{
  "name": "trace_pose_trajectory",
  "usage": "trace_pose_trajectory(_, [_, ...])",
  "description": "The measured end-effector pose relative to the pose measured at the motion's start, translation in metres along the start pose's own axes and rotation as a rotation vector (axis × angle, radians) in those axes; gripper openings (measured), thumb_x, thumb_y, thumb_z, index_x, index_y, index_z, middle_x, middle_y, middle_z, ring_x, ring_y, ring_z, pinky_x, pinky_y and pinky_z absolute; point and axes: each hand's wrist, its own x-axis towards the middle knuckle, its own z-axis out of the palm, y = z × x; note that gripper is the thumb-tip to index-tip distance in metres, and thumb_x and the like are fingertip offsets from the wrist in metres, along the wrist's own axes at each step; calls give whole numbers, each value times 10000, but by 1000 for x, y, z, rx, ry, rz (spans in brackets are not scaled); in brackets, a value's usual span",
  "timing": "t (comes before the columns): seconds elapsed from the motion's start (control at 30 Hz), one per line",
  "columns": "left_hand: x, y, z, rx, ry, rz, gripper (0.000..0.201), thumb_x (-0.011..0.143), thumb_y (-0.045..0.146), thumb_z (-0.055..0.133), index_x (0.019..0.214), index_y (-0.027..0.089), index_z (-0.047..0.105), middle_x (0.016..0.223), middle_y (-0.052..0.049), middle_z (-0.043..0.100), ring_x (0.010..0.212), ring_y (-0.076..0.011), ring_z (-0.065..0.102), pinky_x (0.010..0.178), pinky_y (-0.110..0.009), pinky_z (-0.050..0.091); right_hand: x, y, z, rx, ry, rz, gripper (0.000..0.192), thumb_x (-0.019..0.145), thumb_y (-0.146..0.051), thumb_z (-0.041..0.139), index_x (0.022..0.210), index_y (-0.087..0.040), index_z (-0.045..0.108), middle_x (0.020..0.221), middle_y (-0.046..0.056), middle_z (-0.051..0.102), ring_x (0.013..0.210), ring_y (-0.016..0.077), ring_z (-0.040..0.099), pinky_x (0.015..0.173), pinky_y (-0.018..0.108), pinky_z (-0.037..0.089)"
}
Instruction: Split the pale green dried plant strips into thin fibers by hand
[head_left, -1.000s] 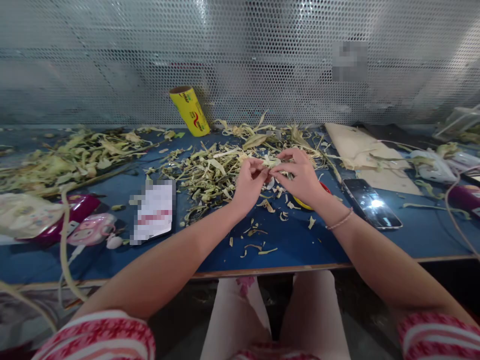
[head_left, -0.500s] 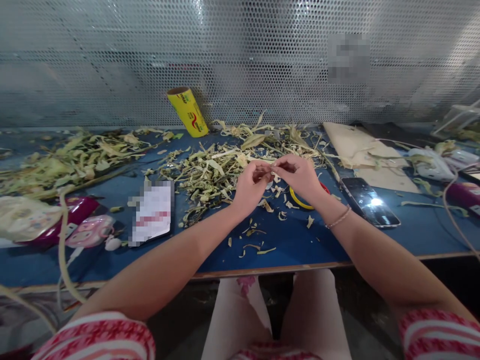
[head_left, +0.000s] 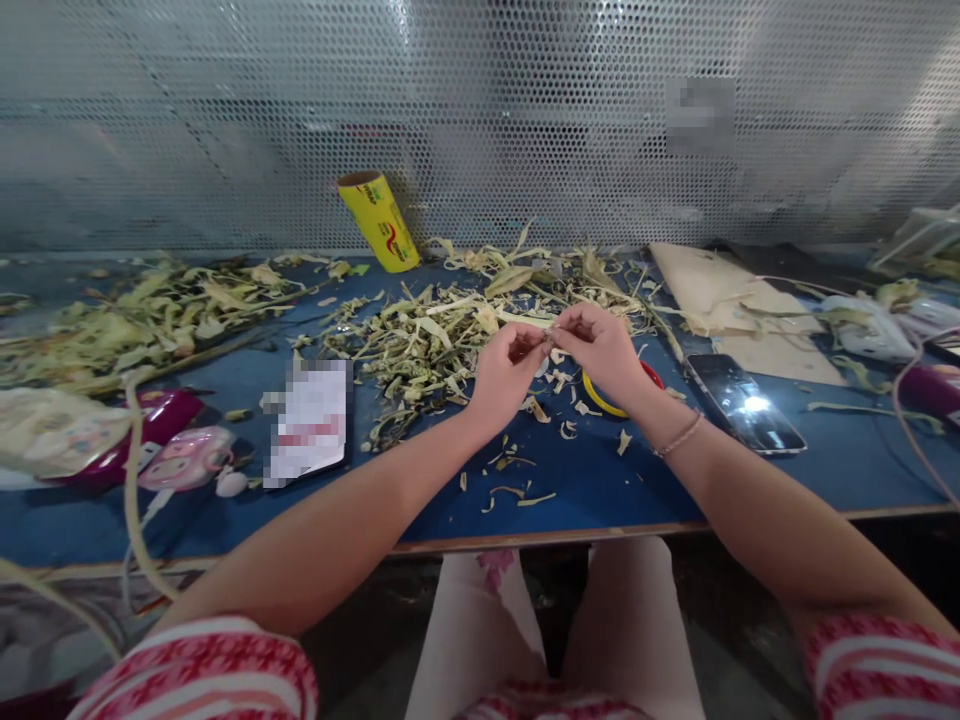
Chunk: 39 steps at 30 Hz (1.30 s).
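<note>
My left hand (head_left: 511, 372) and my right hand (head_left: 598, 345) meet fingertip to fingertip above the blue table (head_left: 420, 500). Both are closed in a pinch around a small, dull greenish-brown bit of plant (head_left: 549, 338), mostly covered by the fingers. Just left of and behind my hands lies a heap of pale green plant pieces (head_left: 409, 345). Small peeled scraps (head_left: 511, 460) are scattered below them. Under my right wrist a yellow and red ring (head_left: 600, 395) rests on the table, partly hidden by the arm.
A yellow tube (head_left: 382, 225) leans at the perforated metal screen (head_left: 480, 120). Leafy stalks (head_left: 142, 320) lie at left, near a pink device (head_left: 187, 460) with a cable. One phone (head_left: 746, 405) sits right; a dark-edged pad with a blurred white face (head_left: 311, 425) sits left. Cardboard (head_left: 720, 290) lies back right.
My hands stay together in nearly the same place, and a little more of the plant bit shows between the fingertips. The whole view has shifted slightly.
</note>
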Motion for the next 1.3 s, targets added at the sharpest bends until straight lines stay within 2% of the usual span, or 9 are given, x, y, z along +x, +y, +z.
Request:
trace_pose_trajectory(0.2, [-2,3,-1,93,45,65,130,800,297,652,794,182,591,744,-13,626,660,-111,571,670,-272,487,-1,-2,2,33,4,23,120,749,-257,673,772,-204,568,705,-7,616,671,129,596,679,316,518])
trace_pose_trajectory(0.37, [-3,4,-2,103,89,97,119,840,302,611,817,188,590,761,-23,629,659,-118,581,664,-284,495,-1,-1,1,130,-59,21,108,787,-281,644,844,-210,585,788,19,679,777,154,663,800,368,562])
trace_pose_trajectory(0.5, [-1,1,-3,56,76,87,167,870,357,575,840,192,576,768,-27,631,685,-132,599,683,-299,507,-1,0,0,136,-115,3,150,791,-252,633,929,-205,600,879,37,702,866,157,680,872,380,562])
trace_pose_trajectory(0.63, [-2,3,-3,65,81,80,188,862,375,588,812,194,566,742,-22,610,679,-132,580,675,-296,489,-1,0,-1,74,-110,-6,224,753,-229,676,964,-198,606,890,42,698,871,154,678,859,362,570])
trace_pose_trajectory(0.8, [-4,11,-3,98,99,65,181,863,358,592,765,208,567,698,-13,586,632,-116,524,610,-268,442,-3,-1,0,-1,-74,-67,224,765,-203,660,985,-203,614,874,39,683,864,156,669,851,365,571])
trace_pose_trajectory(1.0, [-4,4,0,-71,100,-20,144,849,297,589,758,189,560,708,-4,587,659,-106,539,652,-259,465,-6,-1,0,-163,-43,-211,272,761,-155,648,1023,-218,611,927,39,649,854,155,638,809,346,567])
trace_pose_trajectory(1.13, [-5,-5,2,-141,96,-54,136,862,297,559,785,185,563,726,-5,592,679,-105,548,684,-262,478,-7,-2,-2,-292,-22,-316,190,764,-159,647,937,-224,605,926,35,627,833,161,611,768,339,555])
trace_pose_trajectory(1.3, [-6,-8,1,-130,85,-61,139,866,315,558,810,189,574,733,-9,600,703,-109,570,691,-262,477,-9,-5,-3,-386,-34,-366,94,828,-161,556,890,-224,591,898,37,627,808,161,594,746,332,522])
